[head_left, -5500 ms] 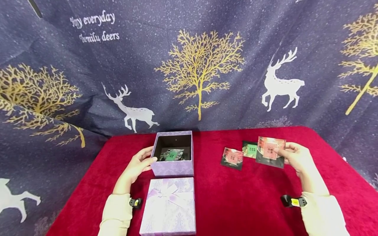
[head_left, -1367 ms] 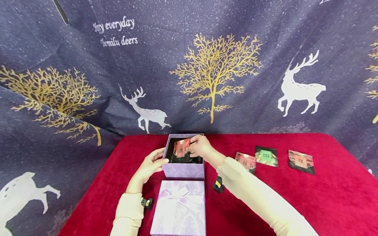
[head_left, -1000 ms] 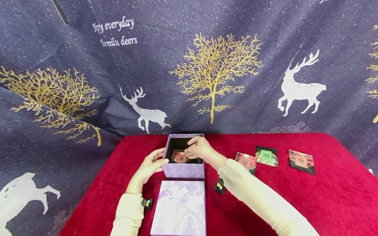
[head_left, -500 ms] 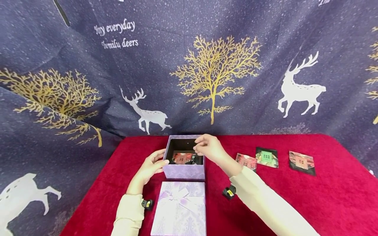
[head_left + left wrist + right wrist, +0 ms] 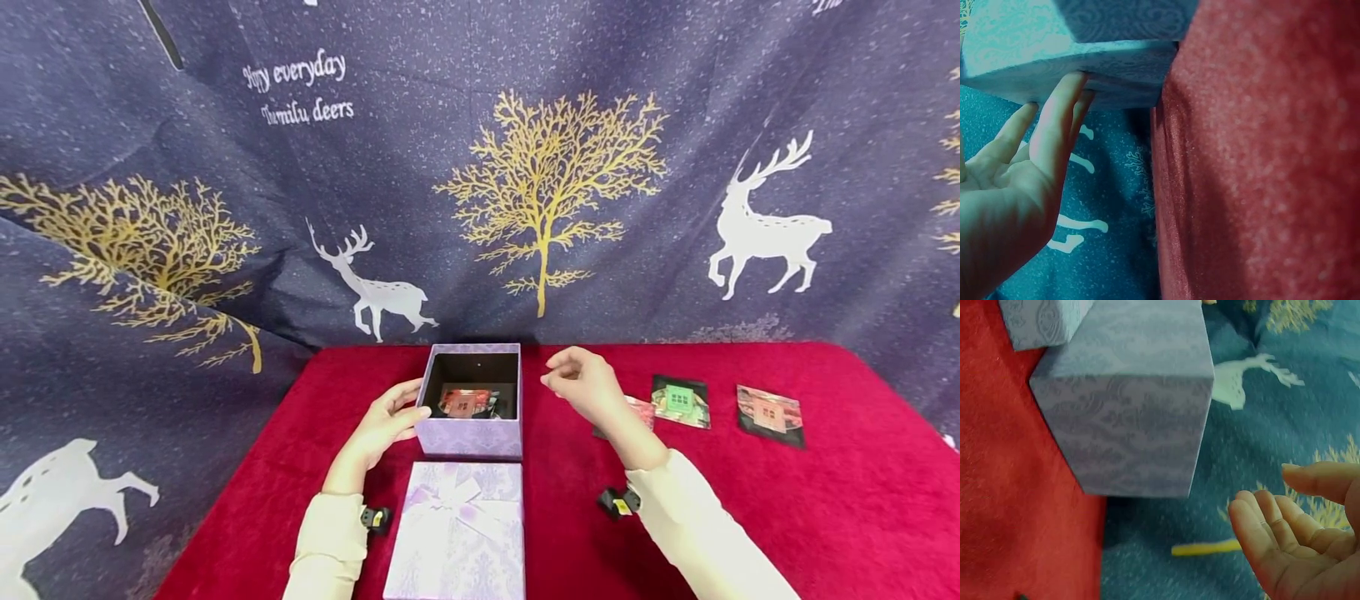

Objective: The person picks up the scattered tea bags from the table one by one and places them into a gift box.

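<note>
A lilac patterned gift box [image 5: 468, 437] stands lidless near the back of the table; a red-and-black sachet [image 5: 461, 403] lies inside, over other sachets partly hidden. My left hand [image 5: 382, 423] rests against the box's left side, thumb by the front corner; in the left wrist view its straight fingers [image 5: 1057, 125] touch the wall. My right hand [image 5: 588, 385] is in the air right of the box, holding nothing, fingers loosely bent. Below and behind it lie a red sachet [image 5: 641, 410], partly covered by the hand, a green sachet [image 5: 680, 400] and another red sachet [image 5: 770, 414].
The box's lid [image 5: 455, 533], with a ribbon bow, lies directly in front of the box. Red cloth [image 5: 570, 533] covers the table. A dark curtain [image 5: 480, 208] printed with deer and trees hangs right behind the table's back edge.
The right hand took a red sachet into the box, let it go there, then drew back out to the right. The left hand has stayed at the box's side.
</note>
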`<state>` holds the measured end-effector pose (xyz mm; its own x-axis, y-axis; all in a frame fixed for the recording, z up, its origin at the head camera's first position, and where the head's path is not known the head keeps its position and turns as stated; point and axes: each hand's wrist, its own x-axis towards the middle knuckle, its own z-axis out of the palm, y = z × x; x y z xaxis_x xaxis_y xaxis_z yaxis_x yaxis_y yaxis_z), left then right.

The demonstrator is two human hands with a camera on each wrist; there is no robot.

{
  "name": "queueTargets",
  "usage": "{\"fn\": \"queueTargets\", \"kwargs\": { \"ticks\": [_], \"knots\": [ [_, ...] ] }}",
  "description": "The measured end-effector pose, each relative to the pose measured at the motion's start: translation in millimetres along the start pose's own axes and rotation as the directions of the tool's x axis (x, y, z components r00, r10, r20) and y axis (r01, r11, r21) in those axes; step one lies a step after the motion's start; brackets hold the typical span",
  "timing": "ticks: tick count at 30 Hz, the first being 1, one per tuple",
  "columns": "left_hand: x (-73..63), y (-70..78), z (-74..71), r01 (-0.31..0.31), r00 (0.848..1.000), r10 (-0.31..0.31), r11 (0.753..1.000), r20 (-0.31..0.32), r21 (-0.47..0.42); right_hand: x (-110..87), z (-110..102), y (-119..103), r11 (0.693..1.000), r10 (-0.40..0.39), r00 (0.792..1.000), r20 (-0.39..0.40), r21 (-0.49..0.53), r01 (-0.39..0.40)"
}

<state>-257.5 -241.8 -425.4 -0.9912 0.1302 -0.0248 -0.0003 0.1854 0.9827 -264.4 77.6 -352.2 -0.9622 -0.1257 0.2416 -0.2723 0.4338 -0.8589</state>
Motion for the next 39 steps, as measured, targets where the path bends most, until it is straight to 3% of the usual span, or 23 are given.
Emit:
{"fn": "queueTargets", "kwargs": {
  "ticks": [11,18,24,30,35,39],
  "knots": [
    [0.6,-1.2,0.5,-0.001,1.000,0.001,1.000,-0.004,0.008,-12.8,-23,24,0.985,0.134,0.991,-0.021,0.115,-0.130],
    [1.3,-1.4,4.2,0.015,1.000,-0.015,1.000,0.004,0.004,-14.6,-31,43,0.979,0.200,0.978,-0.055,0.057,-0.197],
    [-1.4,-1.0,3.1,0.006,1.000,-0.006,1.000,-0.016,0.003,-8.4,-33,53,0.961,0.265,0.964,0.001,0.076,-0.264],
    [-5.9,-2.0,2.5,0.012,1.000,-0.012,1.000,-0.017,0.010,-7.3,-46,60,0.957,0.222,0.973,-0.062,-0.179,-0.229],
    [-5.3,-0.1,2.4,0.007,1.000,-0.006,1.000,-0.022,0.013,-8.0,-59,67,0.919,0.173,0.978,-0.113,-0.339,-0.202],
    [-3.2,2.4,2.5,0.004,1.000,-0.004,1.000,-0.006,0.021,-9.2,-67,74,0.880,0.190,0.976,-0.102,-0.423,-0.216]
  ]
}}
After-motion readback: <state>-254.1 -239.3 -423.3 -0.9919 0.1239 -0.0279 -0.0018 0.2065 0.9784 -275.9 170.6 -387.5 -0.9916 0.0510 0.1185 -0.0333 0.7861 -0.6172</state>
